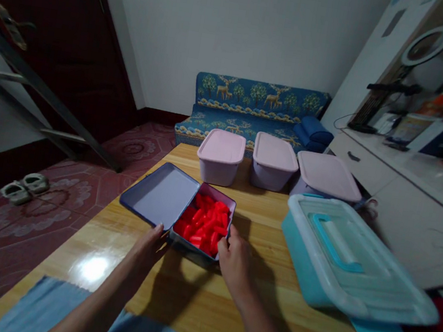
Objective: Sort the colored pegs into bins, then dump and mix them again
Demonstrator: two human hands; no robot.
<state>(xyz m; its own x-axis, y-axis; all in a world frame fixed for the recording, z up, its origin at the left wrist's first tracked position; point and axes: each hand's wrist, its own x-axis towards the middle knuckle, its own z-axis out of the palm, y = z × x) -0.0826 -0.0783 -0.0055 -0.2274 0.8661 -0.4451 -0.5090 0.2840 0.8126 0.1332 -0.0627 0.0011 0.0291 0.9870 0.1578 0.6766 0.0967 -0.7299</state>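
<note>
A dark blue hinged box stands with its lid swung out to the left, showing a pale inner side. Many small bright red pieces fill it; their exact kind is too small to make out. My left hand is closed at the lid's near right corner, thumb on top and fingers mostly hidden beneath. My right hand grips the right wall of the box near its front corner, with the thumb by the rim.
Three lidded pinkish tubs line the far side of the wooden table. A turquoise lidded bin stands at right. Blue cloth lies at the near edge. Beyond are a patterned sofa, a cabinet and a metal ladder.
</note>
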